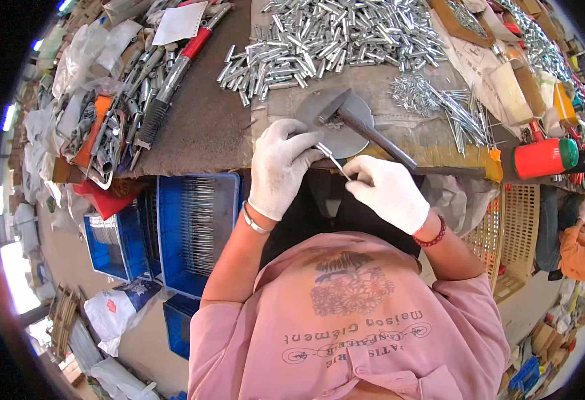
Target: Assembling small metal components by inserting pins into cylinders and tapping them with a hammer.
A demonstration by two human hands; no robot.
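Both my hands wear white knitted gloves and meet at the table's front edge. Between them a short silvery metal tube slants down to the right, with a thin metal rod at its lower end. My left hand is closed on the tube's upper end. My right hand pinches the rod; its fingertips hide the rod's far end. Just beyond them, a hammer rests across a round grey metal plate, its handle pointing toward my right hand.
Loose metal tubes are heaped at the back. Small pins and longer thin rods lie to the right, near a red-and-green roll. Tools crowd the left. Below stand a blue crate of rods and a yellow basket.
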